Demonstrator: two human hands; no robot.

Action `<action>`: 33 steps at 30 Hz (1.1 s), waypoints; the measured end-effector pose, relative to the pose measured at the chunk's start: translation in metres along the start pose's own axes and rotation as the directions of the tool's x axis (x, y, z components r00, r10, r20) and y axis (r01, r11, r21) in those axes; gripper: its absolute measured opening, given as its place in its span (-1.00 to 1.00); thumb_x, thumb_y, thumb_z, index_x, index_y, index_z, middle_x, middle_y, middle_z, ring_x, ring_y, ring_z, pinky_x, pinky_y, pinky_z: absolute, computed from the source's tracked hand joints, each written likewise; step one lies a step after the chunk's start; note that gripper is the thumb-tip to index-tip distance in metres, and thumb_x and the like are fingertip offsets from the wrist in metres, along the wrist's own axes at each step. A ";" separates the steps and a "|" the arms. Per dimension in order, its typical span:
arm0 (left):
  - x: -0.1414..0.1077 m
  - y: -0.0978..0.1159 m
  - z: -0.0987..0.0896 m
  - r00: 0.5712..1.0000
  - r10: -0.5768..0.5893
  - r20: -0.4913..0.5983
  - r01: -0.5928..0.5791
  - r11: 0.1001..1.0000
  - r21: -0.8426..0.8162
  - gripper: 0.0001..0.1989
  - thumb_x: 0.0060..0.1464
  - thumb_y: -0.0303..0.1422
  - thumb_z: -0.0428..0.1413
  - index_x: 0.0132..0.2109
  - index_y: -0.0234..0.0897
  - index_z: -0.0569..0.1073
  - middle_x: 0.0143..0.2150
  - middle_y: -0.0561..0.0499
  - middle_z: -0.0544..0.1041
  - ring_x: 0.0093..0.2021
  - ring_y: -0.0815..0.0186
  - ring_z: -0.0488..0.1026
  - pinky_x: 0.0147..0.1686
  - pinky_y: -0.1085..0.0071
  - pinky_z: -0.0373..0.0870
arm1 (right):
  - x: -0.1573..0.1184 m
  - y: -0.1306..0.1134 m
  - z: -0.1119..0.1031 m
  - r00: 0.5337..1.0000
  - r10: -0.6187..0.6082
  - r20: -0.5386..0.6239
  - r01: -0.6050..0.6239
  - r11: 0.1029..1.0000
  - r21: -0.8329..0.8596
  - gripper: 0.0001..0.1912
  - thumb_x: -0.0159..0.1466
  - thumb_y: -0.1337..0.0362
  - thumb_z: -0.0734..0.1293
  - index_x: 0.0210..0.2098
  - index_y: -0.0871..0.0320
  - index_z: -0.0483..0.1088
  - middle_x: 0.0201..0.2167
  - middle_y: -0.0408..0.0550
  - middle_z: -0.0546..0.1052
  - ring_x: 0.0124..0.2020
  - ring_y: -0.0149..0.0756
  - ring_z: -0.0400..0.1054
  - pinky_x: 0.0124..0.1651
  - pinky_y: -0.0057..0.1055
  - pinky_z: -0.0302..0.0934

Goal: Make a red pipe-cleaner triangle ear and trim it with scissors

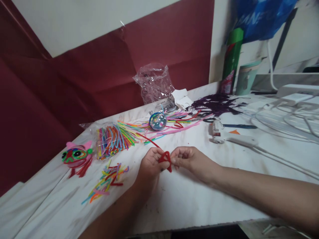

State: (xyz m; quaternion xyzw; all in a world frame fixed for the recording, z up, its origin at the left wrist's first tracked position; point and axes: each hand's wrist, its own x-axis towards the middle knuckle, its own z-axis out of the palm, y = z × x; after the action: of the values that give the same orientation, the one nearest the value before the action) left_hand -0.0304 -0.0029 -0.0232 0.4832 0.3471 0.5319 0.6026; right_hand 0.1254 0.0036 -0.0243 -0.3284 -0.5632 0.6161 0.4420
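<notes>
A red pipe cleaner (165,157), bent into a triangular loop, is pinched between the thumb and fingers of my left hand (151,162). Its straight end sticks out to the upper left, over the table. At the loop's right edge, the fingertips of my right hand (185,158) are pressed together on the same pipe cleaner. Beyond my hands sits a clear ball (158,121) with coloured bits in it and a blue rim. Long loose pipe cleaners (179,124) lie around that ball.
Left lie a pink pipe-cleaner figure (77,157), short cut pieces (109,182) and a bundle of pipe cleaners (114,141) in clear wrap. Right are a white glue gun (231,136) with its cord, purple strips (216,103), a green can (231,59) and a cup (246,78).
</notes>
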 end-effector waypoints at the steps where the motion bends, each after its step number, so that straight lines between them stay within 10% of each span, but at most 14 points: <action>1: 0.000 0.000 0.000 1.000 0.011 -0.008 -0.011 1.000 0.016 -0.69 -0.30 -0.55 0.21 -0.34 -0.29 0.28 -0.51 0.14 0.44 -0.54 0.47 0.34 -0.51 0.55 0.22 | -0.001 0.000 0.000 1.000 -0.021 -0.023 0.019 0.998 -0.056 -0.77 0.02 0.16 0.37 -0.50 0.23 0.38 -0.65 -0.19 0.40 -0.58 -0.47 0.23 -0.45 -0.48 0.11; 8: -0.004 0.003 0.008 0.990 0.099 -0.097 -0.081 0.981 0.174 -0.61 -0.24 -0.52 0.20 -0.23 -0.23 0.22 -0.56 0.19 0.40 -0.55 0.45 0.34 -0.46 0.51 0.23 | -0.009 0.003 0.005 0.938 -0.347 -0.017 0.313 0.865 -0.392 -0.87 0.13 0.32 0.25 -0.44 0.13 0.45 -0.39 -0.09 0.50 -0.32 -0.33 0.37 -0.20 -0.41 0.21; 33: -0.014 -0.005 0.019 0.938 0.314 -0.145 -0.193 0.823 0.534 -0.36 -0.11 -0.47 0.14 0.11 -0.23 0.07 -0.39 0.05 0.45 -0.38 0.32 0.44 -0.30 0.37 0.35 | -0.007 0.008 0.014 0.925 -0.342 -0.167 0.241 0.866 -0.439 -0.83 0.18 0.27 0.15 -0.52 0.16 0.20 -0.55 -0.14 0.29 -0.48 -0.36 0.17 -0.37 -0.41 0.09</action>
State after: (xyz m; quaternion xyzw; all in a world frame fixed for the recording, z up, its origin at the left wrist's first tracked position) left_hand -0.0136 -0.0201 -0.0239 0.6039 0.4744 0.5476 0.3323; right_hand 0.1138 -0.0086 -0.0312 -0.3960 -0.6658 0.3653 0.5162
